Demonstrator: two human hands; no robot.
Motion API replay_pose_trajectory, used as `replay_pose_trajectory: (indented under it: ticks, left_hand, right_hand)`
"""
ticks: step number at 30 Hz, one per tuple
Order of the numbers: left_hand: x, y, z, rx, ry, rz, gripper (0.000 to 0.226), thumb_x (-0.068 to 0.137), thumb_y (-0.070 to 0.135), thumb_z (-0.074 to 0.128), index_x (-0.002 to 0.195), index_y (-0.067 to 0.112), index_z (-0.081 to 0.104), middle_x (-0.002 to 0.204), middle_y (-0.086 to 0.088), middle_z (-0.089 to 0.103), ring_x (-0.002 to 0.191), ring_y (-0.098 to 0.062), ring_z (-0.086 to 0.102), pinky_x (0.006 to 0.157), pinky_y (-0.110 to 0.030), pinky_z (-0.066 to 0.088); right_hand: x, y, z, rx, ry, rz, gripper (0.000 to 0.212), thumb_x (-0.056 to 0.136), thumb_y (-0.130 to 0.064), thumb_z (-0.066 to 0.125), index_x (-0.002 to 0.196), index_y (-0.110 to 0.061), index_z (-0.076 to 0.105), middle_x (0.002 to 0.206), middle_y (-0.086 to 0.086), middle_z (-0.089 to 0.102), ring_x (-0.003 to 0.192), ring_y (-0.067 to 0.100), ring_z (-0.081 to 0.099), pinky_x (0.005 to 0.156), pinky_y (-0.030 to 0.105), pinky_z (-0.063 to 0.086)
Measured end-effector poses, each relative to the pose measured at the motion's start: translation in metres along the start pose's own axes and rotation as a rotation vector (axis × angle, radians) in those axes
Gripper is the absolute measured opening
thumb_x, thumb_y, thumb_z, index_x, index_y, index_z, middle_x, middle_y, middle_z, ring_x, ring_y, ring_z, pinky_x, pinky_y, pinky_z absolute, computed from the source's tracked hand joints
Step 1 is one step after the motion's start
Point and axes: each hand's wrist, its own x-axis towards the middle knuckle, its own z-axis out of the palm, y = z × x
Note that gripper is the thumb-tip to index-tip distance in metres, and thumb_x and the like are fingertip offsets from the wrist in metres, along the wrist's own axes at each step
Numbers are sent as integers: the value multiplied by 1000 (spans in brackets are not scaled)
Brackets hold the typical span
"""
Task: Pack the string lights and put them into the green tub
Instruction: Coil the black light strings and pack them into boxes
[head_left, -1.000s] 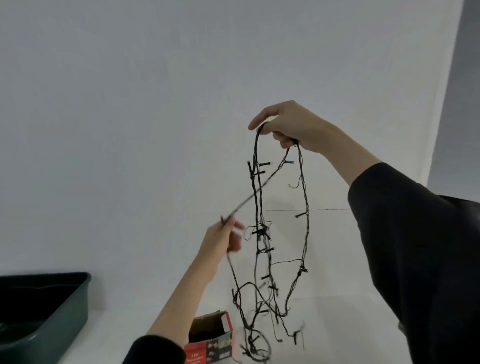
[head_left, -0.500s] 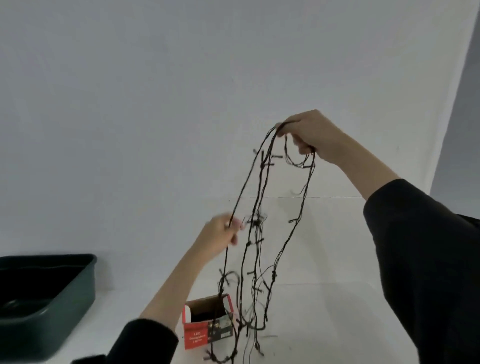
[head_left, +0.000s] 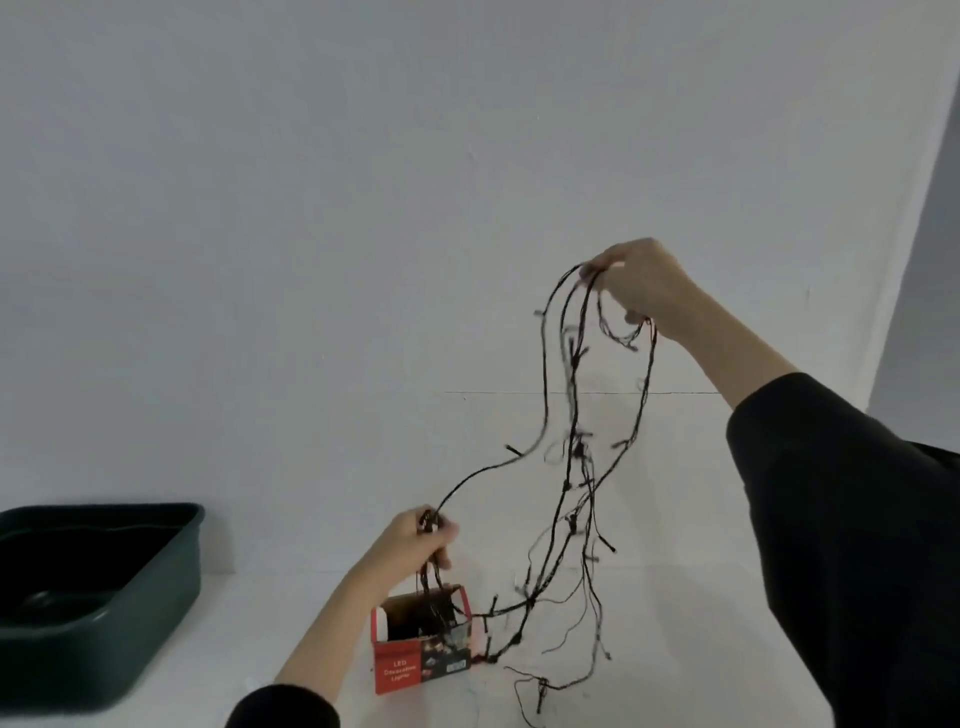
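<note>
- Right hand (head_left: 644, 291): raised high, right of centre. Fingers are curled and grip the gathered tops of several loops of the string lights (head_left: 576, 452).
- String lights: dark wire with small dark bulbs along it. Loops hang in long slack strands from the right hand down toward the table (head_left: 675, 597). The lowest ends trail loosely just right of the box (head_left: 400, 670), some lying on the table surface.
- One strand swings out to the left from the hanging bundle and runs down to the left hand (head_left: 410, 543).
- Left hand: low, directly above the box opening. Fingers are closed round that strand, holding it. Below the hand the wire drops into the open top of the box.
- Box: small red carton, standing upright on the table with its top flaps open. Printed front face reads "LED"; smaller text too blurred to read.
- Green tub (head_left: 156, 587): dark green, on the table at far left, well apart from the box and both hands. No wire in it that I can see.
- Both forearms are bare; black sleeves (head_left: 857, 545) are pushed up toward the elbows.
- Background: plain white wall (head_left: 311, 208).
</note>
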Motion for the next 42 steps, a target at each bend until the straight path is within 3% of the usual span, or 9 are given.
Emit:
replay_pose_trajectory:
  ticks: [5, 10, 14, 17, 23, 28, 30, 35, 42]
  left_hand:
    - [-1, 71, -9, -251, -17, 159, 9, 88, 17, 63, 92, 9, 61, 63, -1, 52, 54, -13, 53, 62, -31, 53]
    - [-18, 138, -11, -205, -89, 375, 10, 87, 7, 61, 93, 14, 63, 59, 0, 46, 50, -11, 44, 54, -22, 44]
    - [-24, 150, -23, -232, -95, 373, 24, 84, 4, 64, 106, 14, 62, 60, -1, 47, 51, -12, 43, 52, -21, 39]
    - [-22, 142, -31, -315, -120, 338, 30, 81, 9, 70, 109, 15, 59, 66, 0, 50, 54, -11, 44, 54, -21, 39]
    - [-19, 135, -30, -618, -204, 265, 40, 82, 50, 54, 93, 13, 63, 81, 1, 63, 68, -10, 54, 60, -22, 44]
    - [-19, 134, -30, -465, -153, 345, 20, 93, 9, 51, 96, 14, 70, 78, 7, 68, 77, -9, 58, 75, -23, 46]
    - [-21, 135, -30, -367, -167, 353, 21, 91, 0, 51, 98, 9, 69, 75, 2, 62, 68, -7, 55, 67, -18, 47]
    - [-23, 141, -23, -251, -71, 318, 19, 92, 6, 53, 84, 12, 69, 63, 4, 51, 49, -6, 43, 50, -15, 37]
    - [-16, 145, -24, -367, 207, 305, 13, 96, 16, 49, 84, 13, 56, 64, -2, 64, 59, -15, 57, 51, -21, 45]
  right_hand:
    - [-19, -4, 6, -228, -618, 3, 38, 84, -13, 69, 121, -18, 60, 50, -3, 29, 46, 14, 27, 42, 23, 29]
    - [-37, 7, 33, -144, -964, 19, 35, 88, -20, 67, 122, -24, 60, 51, -7, 23, 46, 11, 21, 44, 22, 23]
    - [-39, 10, 32, -22, -937, -21, 14, 92, -15, 59, 95, -8, 72, 54, -6, 20, 48, 11, 17, 44, 20, 19]
    - [-37, 10, 25, 106, -840, -34, 22, 95, -12, 52, 86, -11, 72, 54, -4, 19, 48, 13, 15, 46, 24, 16]
    - [-38, 13, 19, 271, -852, -20, 28, 98, -12, 46, 90, -14, 73, 61, -1, 14, 52, 14, 11, 47, 24, 15]
    - [-41, 15, 15, 236, -922, -9, 31, 99, -11, 44, 90, -16, 73, 58, -3, 16, 51, 14, 12, 47, 23, 15]
    - [-42, 16, 14, 244, -926, -16, 31, 98, -9, 45, 88, -16, 73, 60, -1, 16, 48, 11, 14, 46, 22, 17]
    - [-43, 19, 14, 293, -906, -20, 32, 97, -10, 45, 85, -17, 73, 59, -3, 16, 47, 11, 14, 45, 21, 18]
    - [-48, 19, 11, 193, -1024, -54, 21, 92, -14, 52, 85, -14, 71, 54, -7, 20, 49, 12, 16, 47, 23, 19]
